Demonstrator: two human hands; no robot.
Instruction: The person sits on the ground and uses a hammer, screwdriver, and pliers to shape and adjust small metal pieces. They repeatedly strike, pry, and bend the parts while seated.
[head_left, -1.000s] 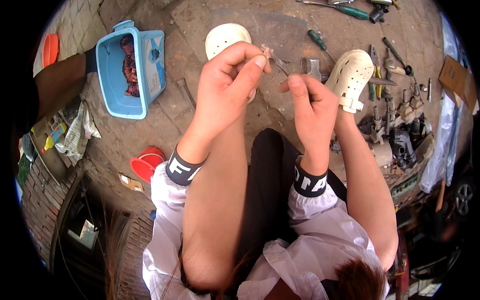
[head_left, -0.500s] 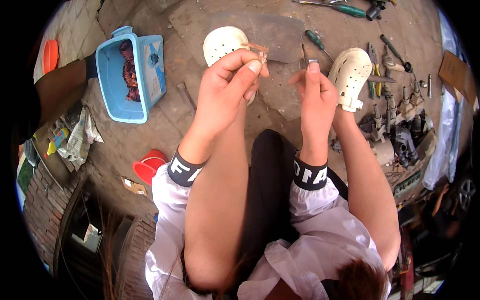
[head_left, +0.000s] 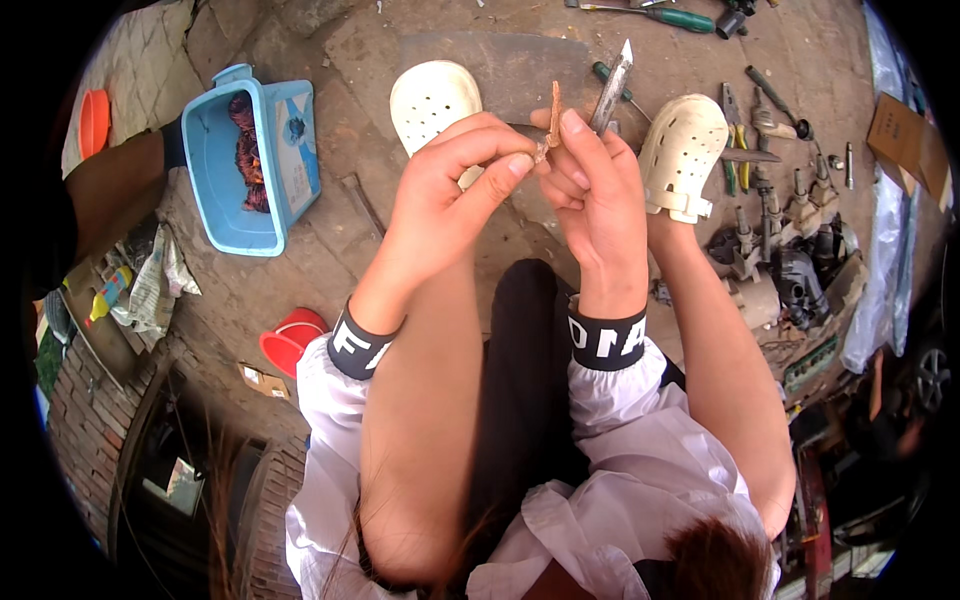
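Observation:
In front of me, my left hand (head_left: 450, 185) pinches the lower end of a thin copper-coloured strip (head_left: 555, 108) between thumb and fingers. A pale, frayed-looking bit shows at the pinch; I cannot tell what it is. My right hand (head_left: 602, 205) is closed beside it, fingertips meeting the strip, which stands upright between the hands. From that same hand a knife (head_left: 613, 88) sticks out with its grey pointed blade directed away from me; its handle is hidden by the fingers. Both hands are raised over the ground between my cream clogs (head_left: 435, 105).
A blue plastic bin (head_left: 283, 175) at left holds dark reddish coils; a person's arm (head_left: 118, 185) is next to it. A red bucket (head_left: 293, 342) stands nearer. Pliers (head_left: 735, 140), a green-handled screwdriver (head_left: 680, 18) and greasy metal parts (head_left: 795, 275) lie at right, near a cardboard box (head_left: 908, 145).
My right hand has moved left to meet my left hand at the strip. The strip has swung from nearly level to upright, and the knife blade now shows at full length.

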